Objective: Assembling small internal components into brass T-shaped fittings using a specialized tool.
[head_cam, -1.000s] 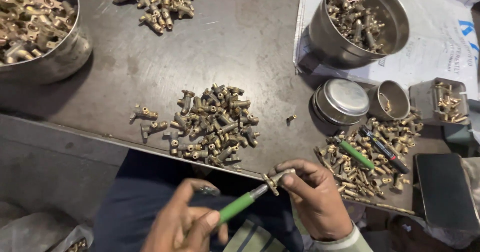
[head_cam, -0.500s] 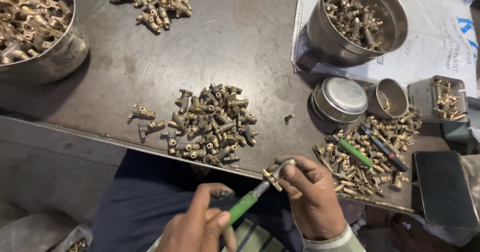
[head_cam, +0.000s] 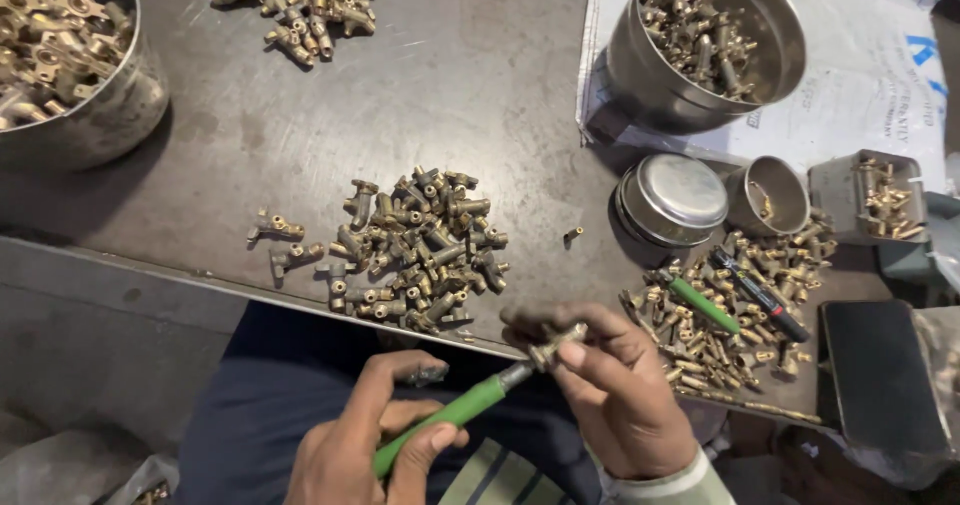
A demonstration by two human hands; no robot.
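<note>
Brass fitting point(head_cam: 556, 342): small T-shaped part, pinched between thumb and fingertips of the right hand point(head_cam: 618, 395), held above the lap just off the near edge of the table point(head_cam: 480, 85).
Right hand fingers: clenched on the fitting; grip position matches the frame half a second earlier.
Green-handled screwdriver point(head_cam: 450, 417): gripped in the left hand point(head_cam: 370, 435), shaft angled up to the right, tip seated against the fitting.
Left hand fingers: wrapped round the green handle, thumb along its underside.
Change: the left hand has shifted from the open, repositioning fingers of a second ago to a full wrap on the handle; tool and fitting stay engaged. Judgement: the driving stroke on this part is under way, not finished.
Central pile of fittings point(head_cam: 415, 250): loose brass parts on the table just beyond the hands; a few strays lie apart at its left.
Right pile of small parts point(head_cam: 735, 305): near the right hand, with a second green-handled tool point(head_cam: 703, 304) and a dark pen-like tool point(head_cam: 760, 293) lying on it.
Steel bowl point(head_cam: 640, 75): upper right, holding brass fittings, standing on a white printed sheet point(head_cam: 870, 75).
Round tin lid point(head_cam: 672, 199) and small steel cup point(head_cam: 766, 196): side by side between bowl and right pile.
Left steel bowl point(head_cam: 110, 115): far left, filled with larger brass parts.
</note>
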